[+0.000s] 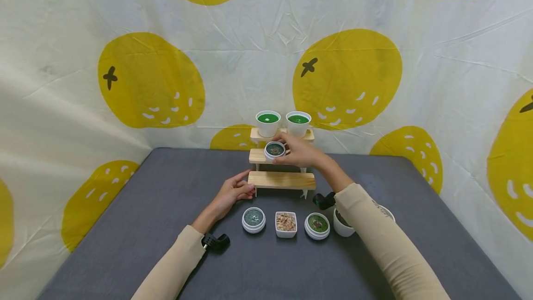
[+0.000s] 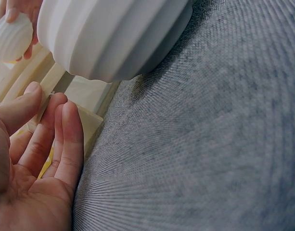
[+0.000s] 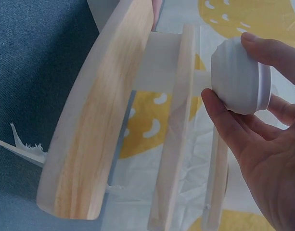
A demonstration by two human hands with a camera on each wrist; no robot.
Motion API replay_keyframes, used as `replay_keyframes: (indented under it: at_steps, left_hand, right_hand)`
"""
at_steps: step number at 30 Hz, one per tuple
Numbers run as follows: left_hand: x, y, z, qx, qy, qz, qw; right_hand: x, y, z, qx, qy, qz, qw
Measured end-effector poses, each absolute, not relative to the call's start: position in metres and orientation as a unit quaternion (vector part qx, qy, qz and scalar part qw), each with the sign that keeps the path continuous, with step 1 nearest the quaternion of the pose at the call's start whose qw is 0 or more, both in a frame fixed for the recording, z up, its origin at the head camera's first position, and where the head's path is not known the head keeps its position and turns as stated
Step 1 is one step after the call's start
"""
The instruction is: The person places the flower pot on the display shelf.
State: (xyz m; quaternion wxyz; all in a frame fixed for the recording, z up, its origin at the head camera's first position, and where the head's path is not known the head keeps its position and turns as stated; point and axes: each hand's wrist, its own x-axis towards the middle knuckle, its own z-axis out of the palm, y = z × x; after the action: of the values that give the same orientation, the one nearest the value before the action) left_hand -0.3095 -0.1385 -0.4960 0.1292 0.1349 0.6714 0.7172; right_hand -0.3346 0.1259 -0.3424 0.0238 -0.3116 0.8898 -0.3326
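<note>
The right hand holds a small white ribbed pot with dark contents, its thumb and fingers wrapped round the sides. The pot is at the middle tier of a three-tier wooden stand, left of that board's centre; whether its base touches the wood, I cannot tell. The left hand is at the left end of the lowest tier, its thumb and gently bent fingers only narrowly apart; I cannot tell if they pinch the board. On the top tier, two white cups of green contents stand side by side, the left cup just beside the right cup. In front of the stand, a row runs along the dark grey tabletop: a white pot with grey-blue contents, a square white dish of chopped nuts, a white pot with green contents and a white cup partly covered by the right sleeve. Behind hangs a pale cloth printed with yellow fruit.
</note>
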Motion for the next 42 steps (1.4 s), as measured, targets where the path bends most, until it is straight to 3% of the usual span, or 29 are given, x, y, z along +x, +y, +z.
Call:
replay_keyframes:
  at_steps: [42]
  left_hand:
    - [-0.311,-0.134,-0.490,0.126,0.668,0.721,0.132]
  right_hand:
    - [-0.352,0.105,-0.355,-0.256,0.898,-0.359,0.005]
